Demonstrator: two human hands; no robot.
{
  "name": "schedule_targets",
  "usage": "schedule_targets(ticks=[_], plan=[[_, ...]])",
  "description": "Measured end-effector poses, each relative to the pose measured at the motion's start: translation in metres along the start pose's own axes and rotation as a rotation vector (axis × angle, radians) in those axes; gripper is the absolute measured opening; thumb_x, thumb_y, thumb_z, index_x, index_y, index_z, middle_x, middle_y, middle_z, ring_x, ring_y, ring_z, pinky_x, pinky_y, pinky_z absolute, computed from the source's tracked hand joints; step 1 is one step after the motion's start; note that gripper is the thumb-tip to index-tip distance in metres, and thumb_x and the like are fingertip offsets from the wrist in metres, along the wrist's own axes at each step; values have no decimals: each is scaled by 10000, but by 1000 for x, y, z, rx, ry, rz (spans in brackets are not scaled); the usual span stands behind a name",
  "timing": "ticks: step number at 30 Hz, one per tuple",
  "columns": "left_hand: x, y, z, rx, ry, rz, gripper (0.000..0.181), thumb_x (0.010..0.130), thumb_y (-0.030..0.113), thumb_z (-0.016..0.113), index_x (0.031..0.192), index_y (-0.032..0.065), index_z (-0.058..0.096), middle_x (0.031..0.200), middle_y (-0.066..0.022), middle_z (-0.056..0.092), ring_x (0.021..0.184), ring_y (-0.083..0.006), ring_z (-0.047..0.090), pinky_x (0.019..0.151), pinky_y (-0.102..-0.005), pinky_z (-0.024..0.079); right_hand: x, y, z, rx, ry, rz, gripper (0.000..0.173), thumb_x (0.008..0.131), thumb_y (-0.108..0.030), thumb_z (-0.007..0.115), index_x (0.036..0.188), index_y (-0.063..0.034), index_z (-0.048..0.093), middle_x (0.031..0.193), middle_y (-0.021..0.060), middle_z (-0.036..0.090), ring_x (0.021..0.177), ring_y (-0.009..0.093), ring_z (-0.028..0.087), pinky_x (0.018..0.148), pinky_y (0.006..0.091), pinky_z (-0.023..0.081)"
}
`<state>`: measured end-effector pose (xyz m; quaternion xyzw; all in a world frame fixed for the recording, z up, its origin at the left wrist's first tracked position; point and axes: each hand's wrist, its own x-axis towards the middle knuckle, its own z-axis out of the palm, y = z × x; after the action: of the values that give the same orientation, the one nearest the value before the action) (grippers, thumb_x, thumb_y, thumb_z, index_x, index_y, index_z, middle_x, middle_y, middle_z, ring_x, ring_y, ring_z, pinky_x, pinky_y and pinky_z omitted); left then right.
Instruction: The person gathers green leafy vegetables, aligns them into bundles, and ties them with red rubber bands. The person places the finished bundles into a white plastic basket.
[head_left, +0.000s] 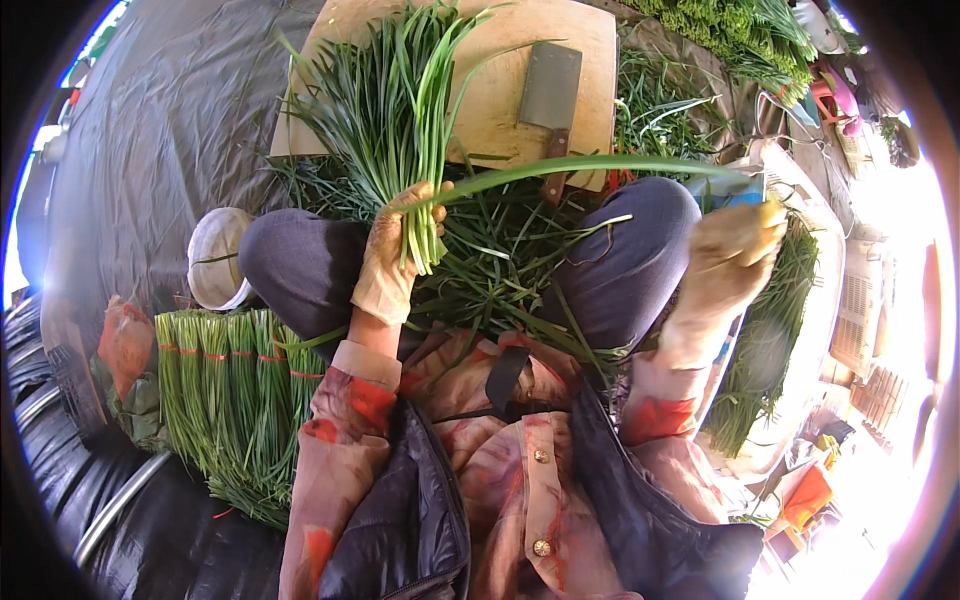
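Observation:
My left hand (401, 244), in a pale stained glove, is closed round the lower ends of a bunch of long green chive leaves (397, 112), which fan out over a wooden cutting board (487, 82). My right hand (735, 240), gloved and blurred by motion, is at the right beyond my knee. One long green leaf (585, 163) stretches from near my left hand to my right hand; its end there is blurred, so the grip cannot be made out. A cleaver (551, 86) with a wooden handle lies on the board. Loose leaves (495, 262) cover the ground and my lap.
Bundles of chives tied with red bands (232, 375) stand at my left, near a white tub (219, 259) and a red net bag (125, 341). More leaves (772, 352) lie in a light-coloured container at my right. Green stalks (735, 37) are piled beyond the board.

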<state>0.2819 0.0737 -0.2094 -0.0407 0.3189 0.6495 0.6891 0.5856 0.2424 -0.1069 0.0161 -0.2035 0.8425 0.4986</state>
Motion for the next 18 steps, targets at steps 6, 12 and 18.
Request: schedule_targets(ticks=[6, 12, 18], plan=[[-22, -3, 50, 466, 412, 163, 372, 717, 233, 779, 950, -41, 685, 730, -88, 655, 537, -126, 583, 466, -227, 463, 16, 64, 15, -236, 460, 240, 411, 935, -390, 555, 1167, -51, 553, 997, 54, 617, 839, 148, 581, 781, 268, 467], [-46, -9, 84, 688, 326, 428, 312, 687, 32, 777, 967, -48, 665, 861, -120, 703, 632, -168, 652, 548, -261, 517, -24, 177, -24, -306, 90, 691, 815, 823, -519, 677, 1428, -77, 358, 1314, 89, 522, 1204, 239, 502, 989, 445, 409], [-70, -22, 92, 731, 220, 258, 348, 689, 12, 780, 1012, -33, 660, 854, -127, 705, 663, -152, 663, 569, -246, 534, 56, 133, 2, -249, 466, 418, 529, 789, -284, 770, 1192, -17, 555, 1025, 67, 653, 944, 211, 620, 838, 375, 511]])
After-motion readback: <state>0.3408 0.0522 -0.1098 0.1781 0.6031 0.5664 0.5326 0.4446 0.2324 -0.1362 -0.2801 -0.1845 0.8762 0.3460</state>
